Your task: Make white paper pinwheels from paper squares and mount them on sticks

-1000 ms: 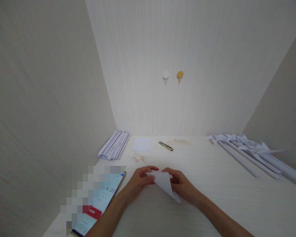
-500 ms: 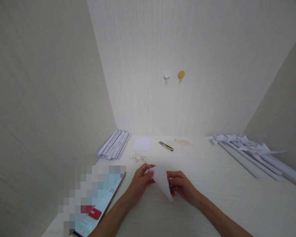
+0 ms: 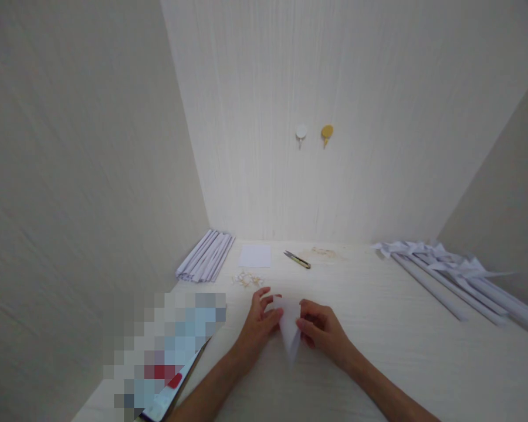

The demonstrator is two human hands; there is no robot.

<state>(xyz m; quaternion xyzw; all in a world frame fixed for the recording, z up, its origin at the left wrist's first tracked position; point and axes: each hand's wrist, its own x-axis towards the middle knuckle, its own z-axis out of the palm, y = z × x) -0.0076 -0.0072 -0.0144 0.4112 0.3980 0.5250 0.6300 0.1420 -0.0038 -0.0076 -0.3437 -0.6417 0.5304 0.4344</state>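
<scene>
Fingers of left hand (image 3: pixel 256 328) and right hand (image 3: pixel 323 331) pinch 1 folded paper (image 3: pixel 289 328) between them.

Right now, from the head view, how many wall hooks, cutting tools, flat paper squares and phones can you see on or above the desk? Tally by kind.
Wall hooks: 2, one white hook and one yellow hook
Cutting tools: 1, the snips
Flat paper squares: 1, the paper square
Phones: 1, the phone
Total: 5
</scene>
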